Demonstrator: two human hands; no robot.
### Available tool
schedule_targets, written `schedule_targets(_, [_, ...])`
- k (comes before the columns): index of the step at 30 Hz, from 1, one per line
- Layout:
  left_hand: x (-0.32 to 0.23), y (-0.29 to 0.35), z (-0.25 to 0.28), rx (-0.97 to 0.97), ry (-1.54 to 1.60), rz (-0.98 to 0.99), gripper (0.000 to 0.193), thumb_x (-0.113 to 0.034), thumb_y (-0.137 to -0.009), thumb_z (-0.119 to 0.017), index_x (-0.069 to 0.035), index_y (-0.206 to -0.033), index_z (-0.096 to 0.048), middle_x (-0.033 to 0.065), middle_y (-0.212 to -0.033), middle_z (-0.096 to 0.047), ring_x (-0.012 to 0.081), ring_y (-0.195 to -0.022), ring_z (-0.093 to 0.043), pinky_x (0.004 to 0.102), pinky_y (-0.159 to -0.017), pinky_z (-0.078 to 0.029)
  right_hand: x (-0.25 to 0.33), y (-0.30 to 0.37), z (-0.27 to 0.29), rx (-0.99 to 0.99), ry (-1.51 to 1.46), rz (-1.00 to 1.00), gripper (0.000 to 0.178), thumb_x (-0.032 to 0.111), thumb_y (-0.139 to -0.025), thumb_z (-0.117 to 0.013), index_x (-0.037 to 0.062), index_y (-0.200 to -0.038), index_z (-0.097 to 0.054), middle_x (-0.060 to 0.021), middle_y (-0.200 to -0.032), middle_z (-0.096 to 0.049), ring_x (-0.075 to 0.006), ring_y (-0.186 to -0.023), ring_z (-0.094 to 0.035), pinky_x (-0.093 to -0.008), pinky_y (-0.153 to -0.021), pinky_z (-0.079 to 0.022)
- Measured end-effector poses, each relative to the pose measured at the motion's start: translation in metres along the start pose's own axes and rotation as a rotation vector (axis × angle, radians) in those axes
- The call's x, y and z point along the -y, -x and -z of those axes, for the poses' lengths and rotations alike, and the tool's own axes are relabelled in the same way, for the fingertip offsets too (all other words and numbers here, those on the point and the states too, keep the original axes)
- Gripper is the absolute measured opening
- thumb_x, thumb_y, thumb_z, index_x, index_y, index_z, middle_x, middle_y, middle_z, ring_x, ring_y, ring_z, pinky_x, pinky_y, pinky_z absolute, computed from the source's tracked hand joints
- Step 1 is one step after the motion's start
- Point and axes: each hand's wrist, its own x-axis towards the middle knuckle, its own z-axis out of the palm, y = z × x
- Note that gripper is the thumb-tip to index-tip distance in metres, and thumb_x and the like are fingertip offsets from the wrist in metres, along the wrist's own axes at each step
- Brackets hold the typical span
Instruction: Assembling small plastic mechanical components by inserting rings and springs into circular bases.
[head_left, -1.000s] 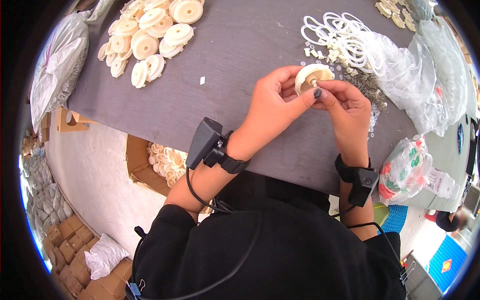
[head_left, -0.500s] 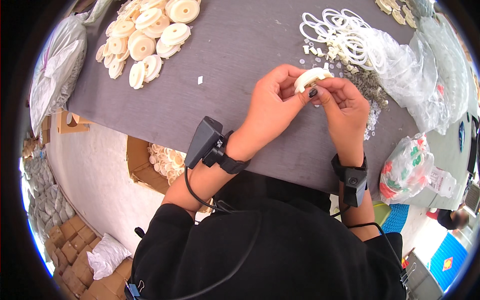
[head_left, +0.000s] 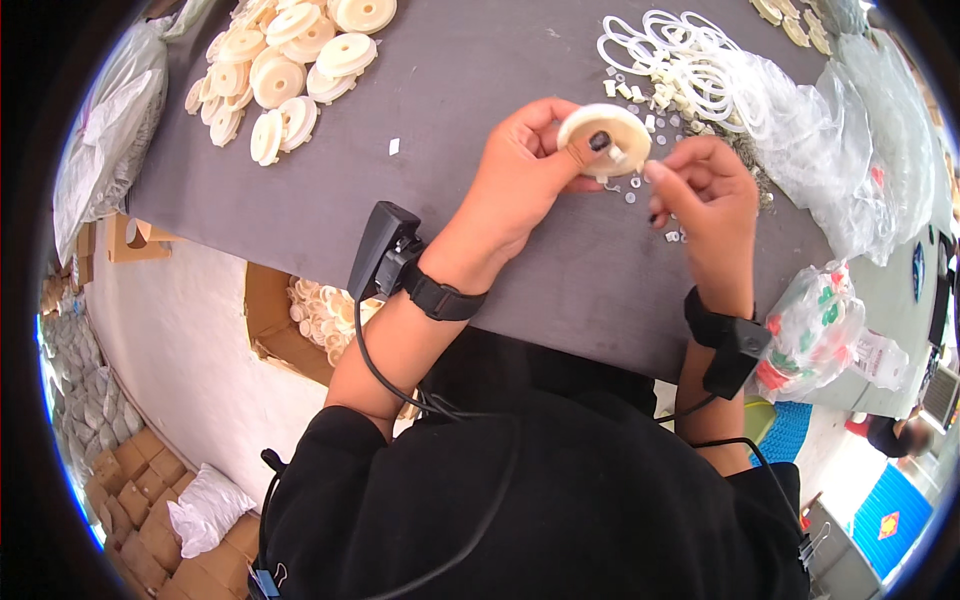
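A round cream plastic disc (head_left: 628, 130) is in my left hand (head_left: 520, 175), tilted so that its hollow face shows. My left thumb presses on that face beside a small pale peg at the centre, and the fingers go behind the rim. Just off the disc's lower right edge is my right hand (head_left: 715, 200), its fingers curled in and thumb tip near the index finger. Whether something small is between them is too blurred to tell. Small white and clear parts (head_left: 672, 237) lie on the table below and around the hands.
Stacked cream discs (head_left: 277, 80) cover the table's far left. White rings (head_left: 705, 85), small pegs and a heap of fine metal pieces (head_left: 745, 150) lie at the far right beside clear plastic bags (head_left: 830, 150). A cardboard box of cream parts (head_left: 318, 320) stands below the table's near edge.
My right hand has come away from the disc, to the right and slightly down. My left hand has turned the disc so its hollow face is visible.
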Motion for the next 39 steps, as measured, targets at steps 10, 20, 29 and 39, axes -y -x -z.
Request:
schedule_targets(10, [0.001,0.001,0.004,-0.015,0.09,-0.034,0.026,-0.019,-0.091,-0.064,-0.003,-0.11,-0.056,0.0056,-0.104,-0.065,0.0129,-0.092,-0.065,0.0281,-0.075,-0.057,-0.001,0.003,-0.01,-0.025,0.015,0.063,0.019,0.003,-0.083,-0.068,-0.003,-0.1,-0.061,-0.0064,-0.075,-0.065,-0.0098,-0.065,-0.062,-0.0206,-0.057,-0.048])
schedule_targets(20, [0.0,0.006,-0.005,-0.034,-0.004,-0.085,0.032,-0.015,-0.089,-0.066,0.001,-0.115,-0.057,0.0081,-0.105,-0.067,0.0119,-0.095,-0.064,0.0261,-0.08,-0.054,-0.002,0.007,-0.023,-0.078,0.107,0.072,0.017,0.006,-0.086,-0.067,-0.0036,-0.1,-0.065,-0.0076,-0.08,-0.068,-0.01,-0.068,-0.063,-0.0198,-0.056,-0.048])
schedule_targets(29, [0.004,0.007,-0.013,-0.008,-0.058,-0.182,0.036,-0.009,-0.086,-0.069,0.008,-0.114,-0.054,0.0146,-0.106,-0.066,0.0153,-0.096,-0.064,0.0263,-0.081,-0.054,-0.01,0.007,-0.028,-0.13,-0.031,0.17,0.016,0.003,-0.089,-0.063,-0.0073,-0.101,-0.062,-0.0125,-0.093,-0.068,-0.0142,-0.08,-0.066,-0.0256,-0.071,-0.055])
schedule_targets(39, [0.004,0.008,-0.014,-0.016,-0.082,-0.144,0.034,-0.009,-0.086,-0.068,0.006,-0.115,-0.056,0.0124,-0.108,-0.066,0.0133,-0.098,-0.063,0.0258,-0.086,-0.05,-0.012,0.003,-0.024,-0.113,-0.019,0.104,0.014,-0.001,-0.088,-0.062,-0.0081,-0.1,-0.061,-0.0114,-0.094,-0.067,-0.0142,-0.082,-0.066,-0.025,-0.073,-0.055])
